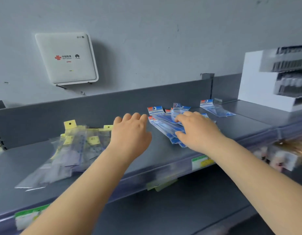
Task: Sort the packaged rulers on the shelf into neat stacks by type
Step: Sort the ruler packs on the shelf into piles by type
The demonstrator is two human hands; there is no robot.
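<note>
Head view (only view). Grey metal shelf [163, 155] with a low back panel, set against a pale wall.

Two groups of packaged rulers lie on it. Yellow-header packs [74, 146] sit at the left in a loose, fanned pile, clear sleeves skewed toward the front edge. Blue-header packs [165, 126] sit mid-shelf, overlapping at odd angles. One stray blue pack [214, 108] lies apart to the right, near the back panel.

Right hand [196, 131]: on top of the blue pile, fingers bent, thumb under the near edge and fingertips over the upper packs. Judged to be gripping several of them at once, most likely to square them up. How many it holds cannot be told.

Left hand [130, 131]: hovers between the two piles with fingers loosely curled, holding nothing. It does not touch the blue packs. Judgement: it is placed to act as a stop on the pile's left edge.

Types are already separated by colour, but neither pile is neat and the stray is not yet joined.

Other: white router [67, 58] on the wall; white display box [258, 82] at the far right of the shelf; price labels [201, 162] on the front rail. Right edge of the frame is motion-blurred.
</note>
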